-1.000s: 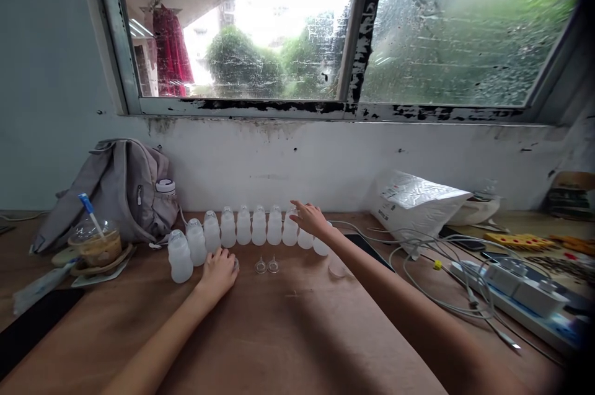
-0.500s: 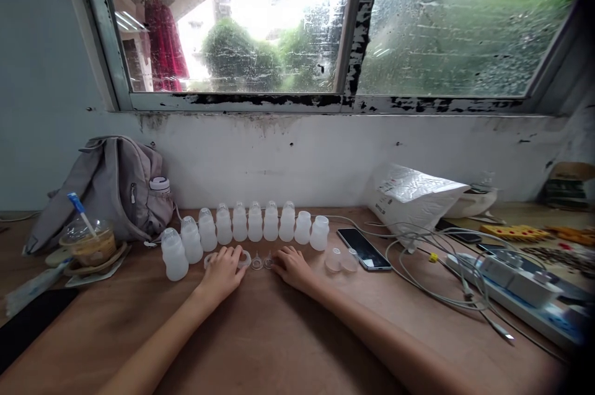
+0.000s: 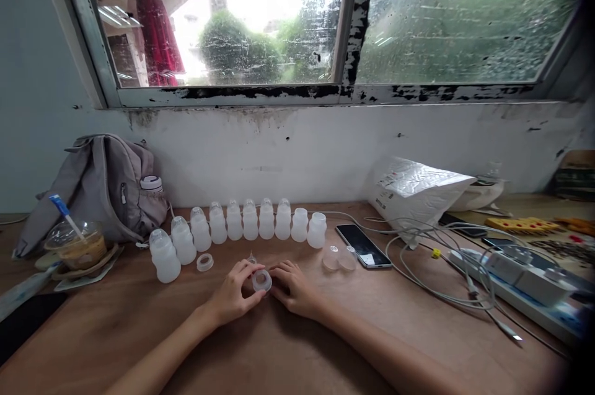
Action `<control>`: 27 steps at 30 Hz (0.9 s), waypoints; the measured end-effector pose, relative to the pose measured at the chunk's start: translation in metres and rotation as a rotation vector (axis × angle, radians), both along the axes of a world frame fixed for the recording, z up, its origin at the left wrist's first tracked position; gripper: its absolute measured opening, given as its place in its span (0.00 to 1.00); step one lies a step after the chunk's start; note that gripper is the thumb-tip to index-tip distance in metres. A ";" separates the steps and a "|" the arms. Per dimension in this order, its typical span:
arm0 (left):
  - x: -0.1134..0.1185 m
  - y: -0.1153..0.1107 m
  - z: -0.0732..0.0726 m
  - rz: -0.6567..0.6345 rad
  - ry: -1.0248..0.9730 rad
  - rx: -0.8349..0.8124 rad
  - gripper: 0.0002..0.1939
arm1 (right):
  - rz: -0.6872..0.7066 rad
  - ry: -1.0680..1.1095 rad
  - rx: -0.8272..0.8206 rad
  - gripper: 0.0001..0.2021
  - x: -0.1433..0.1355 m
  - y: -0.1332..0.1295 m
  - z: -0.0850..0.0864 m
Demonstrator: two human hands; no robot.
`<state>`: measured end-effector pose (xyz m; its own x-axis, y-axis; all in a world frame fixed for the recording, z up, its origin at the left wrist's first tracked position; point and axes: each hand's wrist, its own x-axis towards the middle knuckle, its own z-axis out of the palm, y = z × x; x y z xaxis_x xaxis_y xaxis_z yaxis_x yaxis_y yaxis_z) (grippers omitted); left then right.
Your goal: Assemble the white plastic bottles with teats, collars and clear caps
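Note:
My left hand (image 3: 236,293) holds a clear ring (image 3: 261,281) between thumb and fingers, tilted toward the camera. At the ring's right side is my right hand (image 3: 295,289), its fingers curled; what lies between them, if anything, is hidden. Just behind my left fingertips a clear nipple (image 3: 251,258) stands partly covered. Another clear ring (image 3: 204,262) lies flat on the wooden table (image 3: 223,358). Several frosted bottles stand in a curved row behind, most with clear domed tops, such as the leftmost bottle (image 3: 165,258). The two at the right end, including the last bottle (image 3: 317,231), are open-topped.
Two clear caps (image 3: 339,258) lie beside a phone (image 3: 364,246). Cables and a power strip (image 3: 511,289) spread on the right, near a white bag (image 3: 416,193). An iced drink (image 3: 83,249) and a grey backpack (image 3: 111,190) are at the left.
My left hand has lifted a ring and moved right and nearer the camera. My right hand has come slightly closer to the camera and meets the ring. The view has shifted a little.

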<state>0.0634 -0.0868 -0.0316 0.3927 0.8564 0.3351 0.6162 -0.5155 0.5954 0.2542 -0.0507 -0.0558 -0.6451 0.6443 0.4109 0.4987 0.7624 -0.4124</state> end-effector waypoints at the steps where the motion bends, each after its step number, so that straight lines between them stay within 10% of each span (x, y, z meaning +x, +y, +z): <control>1: 0.001 0.000 -0.001 -0.006 0.011 -0.001 0.19 | -0.020 0.028 -0.010 0.11 0.000 0.002 -0.002; 27: 0.003 0.004 -0.015 0.068 0.113 0.130 0.15 | -0.096 0.122 -0.004 0.13 0.001 0.012 -0.017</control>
<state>0.0666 -0.0826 -0.0466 0.3765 0.8350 0.4014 0.7117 -0.5380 0.4517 0.2548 -0.0390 -0.0725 -0.5259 0.7023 0.4798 0.5156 0.7119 -0.4769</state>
